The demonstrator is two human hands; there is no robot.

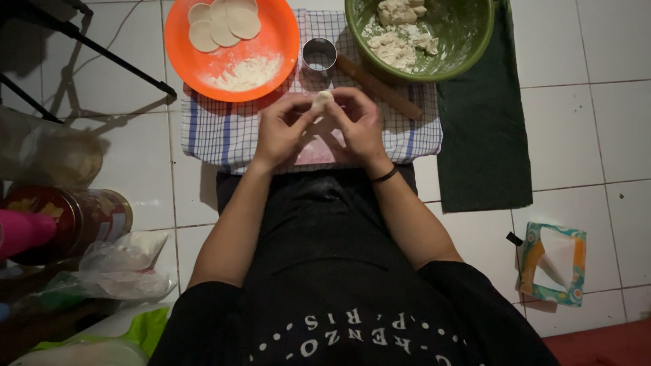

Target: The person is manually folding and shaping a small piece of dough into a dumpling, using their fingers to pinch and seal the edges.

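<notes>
A small pale lump of dough (pixel 323 98) is pinched between the fingertips of both hands above a checked cloth (pixel 224 129). My left hand (pixel 285 129) holds it from the left and my right hand (pixel 359 125) from the right, a black band on that wrist. An orange plate (pixel 271 54) at the back left carries several flat round dough discs (pixel 224 24) and a heap of flour. A green bowl (pixel 468 47) at the back right holds torn dough pieces (pixel 397 44). Between them stand a small metal ring cutter (pixel 319 54) and a wooden rolling pin (pixel 380 88).
A dark green mat (pixel 481 135) lies right of the cloth on the white tiled floor. A tissue box (pixel 553 264) sits at the lower right. At the left are a round tin (pixel 81 217), plastic bags (pixel 122 268) and black stand legs (pixel 88 51).
</notes>
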